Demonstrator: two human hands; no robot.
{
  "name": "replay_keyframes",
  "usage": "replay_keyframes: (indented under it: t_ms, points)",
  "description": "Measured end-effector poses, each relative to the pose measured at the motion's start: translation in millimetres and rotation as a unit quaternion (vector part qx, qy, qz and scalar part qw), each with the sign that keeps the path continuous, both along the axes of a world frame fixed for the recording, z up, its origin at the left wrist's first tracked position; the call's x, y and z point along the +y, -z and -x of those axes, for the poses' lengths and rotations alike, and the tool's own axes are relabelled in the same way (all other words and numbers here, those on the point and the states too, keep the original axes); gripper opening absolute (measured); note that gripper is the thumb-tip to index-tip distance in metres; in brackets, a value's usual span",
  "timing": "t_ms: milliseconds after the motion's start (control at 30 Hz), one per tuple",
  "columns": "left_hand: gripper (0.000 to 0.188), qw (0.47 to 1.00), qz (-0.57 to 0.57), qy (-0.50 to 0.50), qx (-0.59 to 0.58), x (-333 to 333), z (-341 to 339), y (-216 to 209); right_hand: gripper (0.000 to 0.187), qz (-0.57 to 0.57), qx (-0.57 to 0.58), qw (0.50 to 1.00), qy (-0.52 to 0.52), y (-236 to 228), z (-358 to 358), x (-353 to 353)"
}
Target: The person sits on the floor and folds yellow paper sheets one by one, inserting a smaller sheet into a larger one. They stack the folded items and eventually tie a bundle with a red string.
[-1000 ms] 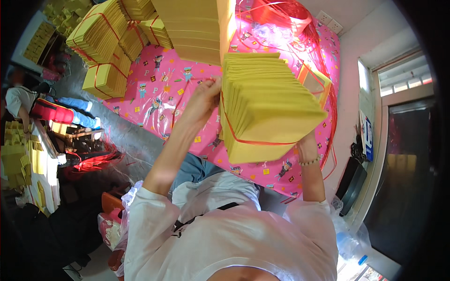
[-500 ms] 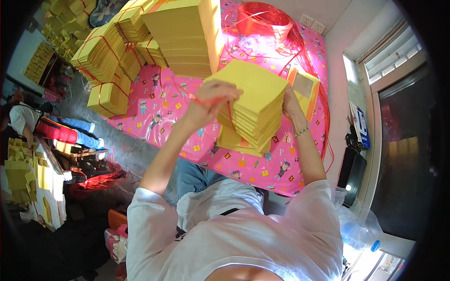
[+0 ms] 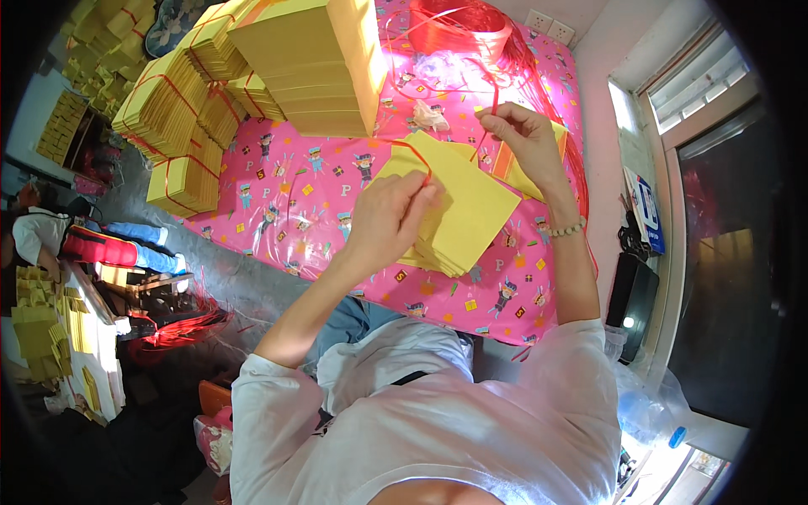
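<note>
A stack of yellow paper sheets [image 3: 480,206] lies on the table in front of me, its layers slightly fanned. At the stack's left side my left hand [image 3: 389,215] is closed, pinching a red plastic strap [image 3: 412,150] between thumb and forefinger. My right hand [image 3: 532,145], raised beyond the stack's far right corner, pinches a red strap [image 3: 494,94] with its fingertips. Partly behind the right forearm lies a yellow and orange sheet pile [image 3: 505,162]. Whether both hands hold one strap's two ends, I cannot tell.
The table has a pink patterned cover [image 3: 290,215]. Strapped yellow bundles [image 3: 183,181] and a tall yellow paper block [image 3: 307,76] stand at the left. A red strap coil [image 3: 459,32] sits at the back. Another person [image 3: 93,240] works at a side table [image 3: 101,362].
My right hand has left the stack's right side and moved up and away with a strap. The stack now sits lower, turned. My left hand has moved slightly lower beside it.
</note>
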State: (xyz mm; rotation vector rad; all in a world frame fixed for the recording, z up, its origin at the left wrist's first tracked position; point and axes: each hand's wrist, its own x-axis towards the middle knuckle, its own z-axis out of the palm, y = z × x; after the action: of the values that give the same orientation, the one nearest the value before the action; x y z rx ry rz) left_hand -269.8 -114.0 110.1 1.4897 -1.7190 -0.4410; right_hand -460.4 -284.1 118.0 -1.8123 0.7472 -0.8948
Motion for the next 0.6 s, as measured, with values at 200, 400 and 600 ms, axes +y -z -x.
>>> replay_keyframes:
  t_ms: [200,400,600]
  points:
    - [0.018,0.988,0.005,-0.023,0.156,-16.0,0.5,14.6,0.012,0.242,0.057,0.968,-0.025,-35.9,-20.8,70.6]
    - [0.017,0.944,0.013,-0.085,0.319,-16.3,14.5,14.9,0.012,0.295,0.056,0.953,0.029,-29.1,-22.5,91.6]
    - [0.018,0.939,-0.008,-0.058,0.338,-20.0,14.7,12.6,0.014,0.243,0.049,0.968,0.030,-30.0,-18.9,94.4]
